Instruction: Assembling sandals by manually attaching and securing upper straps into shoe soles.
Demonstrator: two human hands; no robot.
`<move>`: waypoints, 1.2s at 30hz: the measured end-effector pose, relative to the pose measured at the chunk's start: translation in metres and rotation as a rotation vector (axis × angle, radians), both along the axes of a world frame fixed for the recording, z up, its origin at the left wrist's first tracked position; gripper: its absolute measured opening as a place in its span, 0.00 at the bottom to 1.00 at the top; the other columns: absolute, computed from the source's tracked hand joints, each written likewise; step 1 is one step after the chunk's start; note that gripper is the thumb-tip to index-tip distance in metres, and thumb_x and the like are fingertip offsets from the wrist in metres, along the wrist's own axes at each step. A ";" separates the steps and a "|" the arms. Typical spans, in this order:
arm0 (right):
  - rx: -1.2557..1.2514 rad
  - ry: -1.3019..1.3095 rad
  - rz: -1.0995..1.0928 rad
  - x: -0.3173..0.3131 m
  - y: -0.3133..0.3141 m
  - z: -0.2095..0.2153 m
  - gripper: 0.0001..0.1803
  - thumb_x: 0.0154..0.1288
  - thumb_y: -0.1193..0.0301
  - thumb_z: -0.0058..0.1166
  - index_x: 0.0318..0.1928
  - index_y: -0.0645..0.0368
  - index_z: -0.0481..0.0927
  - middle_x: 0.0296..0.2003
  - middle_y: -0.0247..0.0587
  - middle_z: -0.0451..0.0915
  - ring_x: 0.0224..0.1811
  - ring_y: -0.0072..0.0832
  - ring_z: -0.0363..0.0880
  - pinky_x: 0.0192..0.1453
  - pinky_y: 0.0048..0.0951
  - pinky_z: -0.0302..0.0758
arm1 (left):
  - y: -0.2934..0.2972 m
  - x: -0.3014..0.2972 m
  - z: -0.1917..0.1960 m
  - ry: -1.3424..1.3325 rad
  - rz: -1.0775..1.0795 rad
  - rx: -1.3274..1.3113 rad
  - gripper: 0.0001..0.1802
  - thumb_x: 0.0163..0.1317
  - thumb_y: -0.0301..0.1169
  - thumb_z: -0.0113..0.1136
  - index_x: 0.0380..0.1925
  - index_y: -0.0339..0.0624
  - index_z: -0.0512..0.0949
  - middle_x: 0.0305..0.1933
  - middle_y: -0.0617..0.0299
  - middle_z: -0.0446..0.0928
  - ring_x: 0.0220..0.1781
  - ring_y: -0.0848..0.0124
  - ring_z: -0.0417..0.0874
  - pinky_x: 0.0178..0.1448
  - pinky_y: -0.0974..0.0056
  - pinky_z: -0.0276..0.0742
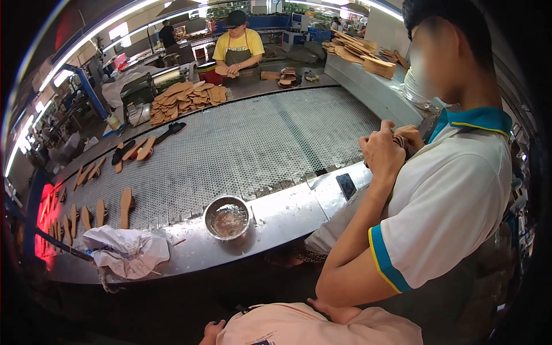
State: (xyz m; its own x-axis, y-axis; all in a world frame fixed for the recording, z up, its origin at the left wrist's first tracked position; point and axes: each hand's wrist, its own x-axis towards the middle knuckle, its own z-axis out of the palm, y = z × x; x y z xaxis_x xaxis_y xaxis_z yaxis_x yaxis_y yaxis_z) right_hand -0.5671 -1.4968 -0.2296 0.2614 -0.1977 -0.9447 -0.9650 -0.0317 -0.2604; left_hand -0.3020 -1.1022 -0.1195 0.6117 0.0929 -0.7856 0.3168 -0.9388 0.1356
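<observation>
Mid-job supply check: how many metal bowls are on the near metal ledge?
1: the metal bowl sits between the crumpled white sheet and the dark phone. Another could be hidden behind the co-worker at right.

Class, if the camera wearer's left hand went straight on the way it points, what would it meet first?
The left hand would probably meet the near edge of the metal table first, before the steel bowl; depth is unclear, so it might pass underneath.

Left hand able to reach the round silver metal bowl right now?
Probably yes: the round silver metal bowl sits near the front edge of the silver metal bench, and nothing visible blocks the left hand.
</observation>
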 end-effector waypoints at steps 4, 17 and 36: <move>-0.434 -0.116 -0.021 -0.116 -0.046 -0.142 0.40 0.72 0.41 0.40 0.65 0.66 0.70 0.67 0.55 0.68 0.70 0.45 0.65 0.71 0.45 0.60 | -0.032 -0.003 -0.002 0.051 -0.018 -0.081 0.45 0.51 0.59 0.61 0.59 0.31 0.74 0.62 0.40 0.74 0.67 0.52 0.73 0.70 0.58 0.67; -0.136 -0.148 -0.013 0.051 -0.015 0.083 0.41 0.69 0.39 0.43 0.61 0.67 0.74 0.58 0.55 0.77 0.62 0.48 0.74 0.66 0.44 0.69 | -0.023 -0.011 -0.002 0.036 -0.008 0.006 0.44 0.52 0.58 0.62 0.59 0.32 0.74 0.63 0.41 0.73 0.68 0.53 0.72 0.71 0.59 0.67; -0.176 0.011 0.262 0.025 -0.008 0.055 0.42 0.71 0.40 0.32 0.50 0.71 0.81 0.54 0.63 0.78 0.62 0.53 0.73 0.66 0.43 0.67 | 0.012 -0.019 0.026 0.087 0.062 0.018 0.44 0.59 0.60 0.55 0.66 0.39 0.68 0.71 0.48 0.66 0.74 0.56 0.65 0.75 0.58 0.60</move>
State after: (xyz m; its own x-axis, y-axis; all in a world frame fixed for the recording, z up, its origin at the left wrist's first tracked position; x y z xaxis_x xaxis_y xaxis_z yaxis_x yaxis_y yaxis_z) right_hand -0.5425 -1.5044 -0.1746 0.3151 -0.2856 -0.9051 -0.9208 -0.3231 -0.2186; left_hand -0.3209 -1.0903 -0.0932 0.5337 0.1427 -0.8336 0.3840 -0.9191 0.0886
